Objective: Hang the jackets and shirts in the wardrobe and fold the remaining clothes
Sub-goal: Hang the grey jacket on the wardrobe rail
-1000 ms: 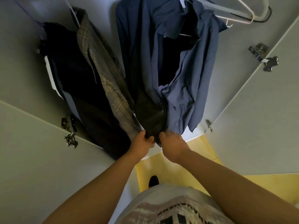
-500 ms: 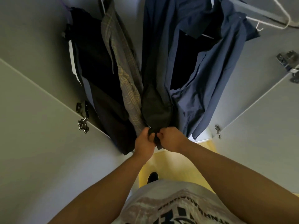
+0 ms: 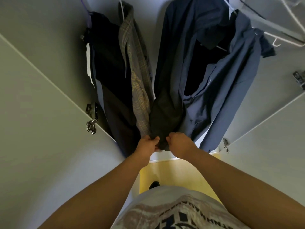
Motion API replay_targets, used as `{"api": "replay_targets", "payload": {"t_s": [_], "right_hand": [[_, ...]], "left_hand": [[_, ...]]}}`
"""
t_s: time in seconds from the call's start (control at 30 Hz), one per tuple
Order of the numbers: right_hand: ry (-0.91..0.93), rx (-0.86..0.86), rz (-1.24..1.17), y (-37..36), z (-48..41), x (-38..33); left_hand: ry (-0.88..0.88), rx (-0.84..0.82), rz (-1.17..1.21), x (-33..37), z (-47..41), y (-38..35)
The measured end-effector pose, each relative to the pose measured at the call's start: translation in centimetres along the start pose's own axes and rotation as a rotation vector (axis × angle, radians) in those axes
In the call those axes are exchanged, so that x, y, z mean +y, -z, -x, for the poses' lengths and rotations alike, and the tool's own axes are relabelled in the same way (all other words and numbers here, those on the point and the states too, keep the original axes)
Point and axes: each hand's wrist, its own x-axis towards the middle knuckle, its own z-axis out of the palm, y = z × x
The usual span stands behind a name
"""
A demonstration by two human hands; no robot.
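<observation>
Several garments hang inside the open wardrobe. A dark olive garment point(image 3: 165, 116) hangs in the middle, and both hands grip its bottom hem. My left hand point(image 3: 147, 146) pinches the hem's left side. My right hand point(image 3: 179, 143) grips its right side. A plaid shirt point(image 3: 138, 83) hangs just left of it, and a black jacket point(image 3: 110, 66) further left. A blue shirt point(image 3: 222, 90) hangs open on the right, over a dark inner layer.
Two wardrobe doors stand open, the left door point(image 3: 41, 113) and the right door point(image 3: 272, 138), each with metal hinges. Empty white hangers point(image 3: 270, 25) sit at the top right. Yellow floor point(image 3: 181, 172) lies below, with my shoe tip and grey T-shirt in view.
My view has shifted, so the clothes sit further right in the frame. Both hands stay on the dark olive garment's hem, now slightly further apart.
</observation>
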Motion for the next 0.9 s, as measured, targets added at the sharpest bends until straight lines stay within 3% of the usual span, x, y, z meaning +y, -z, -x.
{"api": "replay_targets", "payload": {"t_s": [0.2,0.6,0.9], "right_hand": [[0.052,-0.038,0.117,0.2,0.0,0.8],[-0.179,0.123,0.145,2.9,0.0,2.4],[-0.182,0.148,0.154,2.4,0.6,2.3]], "left_hand": [[-0.016,-0.043,-0.037,-0.9,0.4,0.7],[0.163,0.070,-0.200,-2.5,-1.6,2.2],[0.112,0.212,-0.793,-3.4,-3.4,3.1]]}}
